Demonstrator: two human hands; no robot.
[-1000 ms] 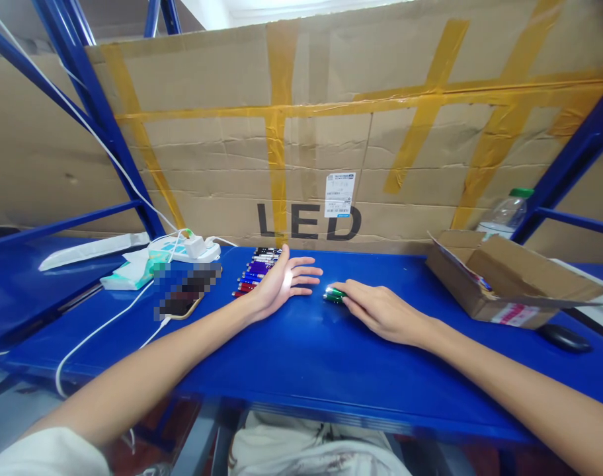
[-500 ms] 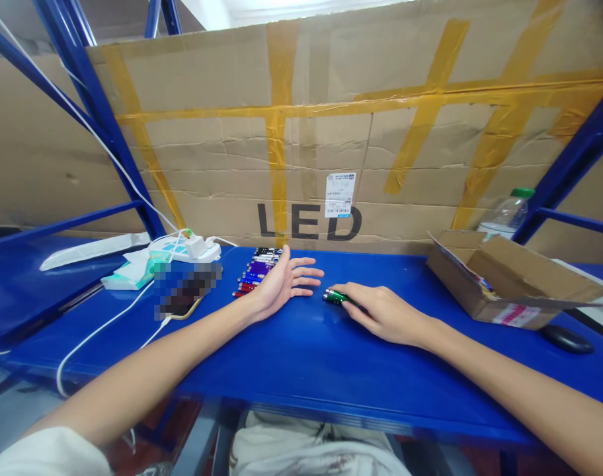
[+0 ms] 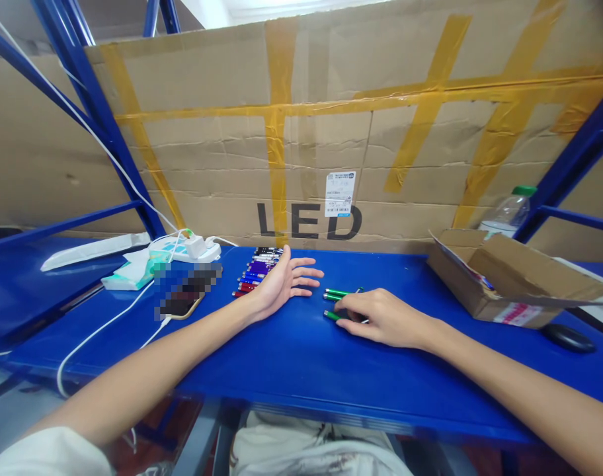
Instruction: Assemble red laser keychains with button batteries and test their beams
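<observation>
the right hand [image 3: 381, 318] has slid toward 6 o'clock, uncovering green penlights [image 3: 337, 293] on the blue bench [image 3: 291, 350]; its fingers pinch one green penlight. at 9 o'clock the left hand [image 3: 281, 281] rests open, palm up, beside a row of penlights [image 3: 256, 270].

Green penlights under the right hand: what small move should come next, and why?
Probably close the right hand on the nearest green penlight: its fingers rest on it, two more green penlights lie beside, and the left hand waits open, palm up.

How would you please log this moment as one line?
left hand: open, palm up, beside row of small torches | right hand: fingers on green torches | surface: blue table
</observation>
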